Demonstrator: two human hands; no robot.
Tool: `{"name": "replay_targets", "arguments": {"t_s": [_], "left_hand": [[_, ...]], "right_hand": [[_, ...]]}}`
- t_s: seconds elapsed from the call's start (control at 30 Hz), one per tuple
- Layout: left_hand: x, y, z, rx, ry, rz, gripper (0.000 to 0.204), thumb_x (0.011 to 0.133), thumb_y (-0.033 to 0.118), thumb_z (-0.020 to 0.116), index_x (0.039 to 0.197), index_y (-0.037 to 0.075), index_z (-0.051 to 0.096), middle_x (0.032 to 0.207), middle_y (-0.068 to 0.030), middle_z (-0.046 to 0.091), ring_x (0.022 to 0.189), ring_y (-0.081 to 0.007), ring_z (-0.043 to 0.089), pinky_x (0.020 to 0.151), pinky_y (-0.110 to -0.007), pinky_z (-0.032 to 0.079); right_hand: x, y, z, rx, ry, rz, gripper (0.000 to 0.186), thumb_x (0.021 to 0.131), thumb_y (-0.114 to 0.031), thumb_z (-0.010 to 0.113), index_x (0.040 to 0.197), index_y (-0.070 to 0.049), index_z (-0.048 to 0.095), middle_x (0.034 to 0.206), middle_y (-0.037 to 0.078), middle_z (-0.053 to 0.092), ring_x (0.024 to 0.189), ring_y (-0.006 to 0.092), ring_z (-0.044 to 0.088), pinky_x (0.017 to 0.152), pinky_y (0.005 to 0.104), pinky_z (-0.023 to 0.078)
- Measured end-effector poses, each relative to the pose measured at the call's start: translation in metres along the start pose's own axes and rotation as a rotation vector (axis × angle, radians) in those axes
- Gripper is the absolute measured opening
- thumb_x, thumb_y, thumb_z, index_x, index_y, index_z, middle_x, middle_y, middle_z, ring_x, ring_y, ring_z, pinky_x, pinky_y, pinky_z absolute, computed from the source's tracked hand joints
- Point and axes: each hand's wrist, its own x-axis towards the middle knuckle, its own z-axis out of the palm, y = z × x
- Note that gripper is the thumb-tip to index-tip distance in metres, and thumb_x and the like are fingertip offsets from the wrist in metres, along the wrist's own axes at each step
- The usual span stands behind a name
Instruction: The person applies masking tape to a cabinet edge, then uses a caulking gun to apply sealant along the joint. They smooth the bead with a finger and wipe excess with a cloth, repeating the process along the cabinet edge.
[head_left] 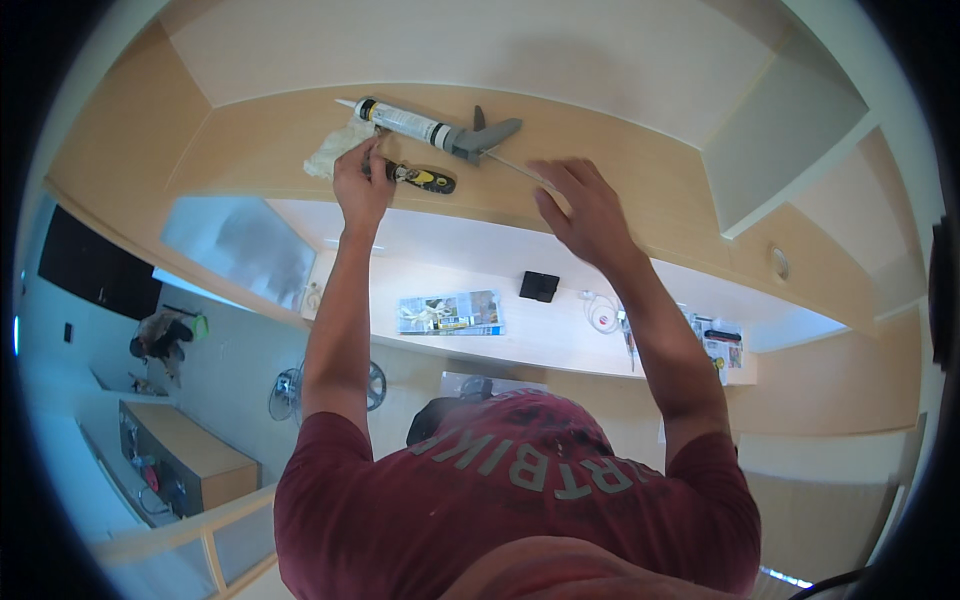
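Note:
A grey caulking gun [470, 143] with a white cartridge [410, 124] lies on the light wooden upper shelf [630, 180]. Left of it is a crumpled off-white cloth [330, 155]. My left hand [362, 180] is closed beside the cloth, at the end of a black and yellow hand tool [425, 180] lying below the cartridge; what its fingertips grip is unclear. My right hand [580, 210] has its fingers apart and slightly bent, over the end of the gun's thin rod [515, 167].
On the lower white counter [420, 255] are newspapers [470, 305], a black square object [539, 286], a cable [600, 312] and small items at right. A fan [285, 392] and a bending person [160, 340] are below left. Partition panels [785, 110] enclose the shelf.

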Motion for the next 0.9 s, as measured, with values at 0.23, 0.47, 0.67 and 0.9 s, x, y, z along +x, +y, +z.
{"name": "replay_targets", "arguments": {"t_s": [0.23, 0.47, 0.67, 0.9], "left_hand": [[-0.001, -0.043, 0.036, 0.013, -0.063, 0.341, 0.029, 0.094, 0.015, 0.073, 0.121, 0.005, 0.075, 0.108, -0.0174, 0.076, 0.098, -0.0358, 0.069, 0.089, -0.047, 0.053], [0.003, -0.009, 0.027, 0.118, -0.251, 0.134, 0.025, 0.103, 0.019, 0.064, 0.122, 0.006, 0.075, 0.104, -0.0125, 0.075, 0.102, -0.0325, 0.067, 0.091, -0.047, 0.053], [0.004, -0.012, 0.027, 0.110, -0.290, 0.126, 0.026, 0.103, 0.020, 0.064, 0.122, 0.005, 0.073, 0.110, -0.0129, 0.075, 0.112, -0.0353, 0.065, 0.100, -0.050, 0.051], [-0.008, 0.001, 0.042, 0.051, -0.060, 0.341, 0.027, 0.101, 0.017, 0.065, 0.125, 0.004, 0.071, 0.122, -0.0147, 0.073, 0.127, -0.0416, 0.060, 0.111, -0.054, 0.045]], "right_hand": [[0.134, 0.055, 0.169, -0.062, -0.280, 0.091, 0.097, 0.081, -0.070, 0.076, 0.149, -0.003, 0.057, 0.144, 0.028, 0.060, 0.139, 0.0440, 0.053, 0.120, 0.0534, 0.038], [0.131, 0.052, 0.158, -0.080, -0.474, 0.226, 0.062, 0.085, -0.052, 0.078, 0.125, -0.005, 0.069, 0.107, 0.023, 0.073, 0.112, 0.0425, 0.065, 0.101, 0.0543, 0.048], [-0.002, 0.027, 0.043, 0.094, -0.360, 0.396, 0.059, 0.089, -0.046, 0.078, 0.125, -0.001, 0.067, 0.097, 0.023, 0.069, 0.097, 0.0386, 0.066, 0.087, 0.0512, 0.053], [-0.114, -0.061, -0.062, 0.520, 0.049, 1.086, 0.051, 0.101, -0.033, 0.071, 0.139, 0.000, 0.060, 0.102, 0.010, 0.067, 0.082, 0.0161, 0.062, 0.072, 0.0311, 0.052]]}}
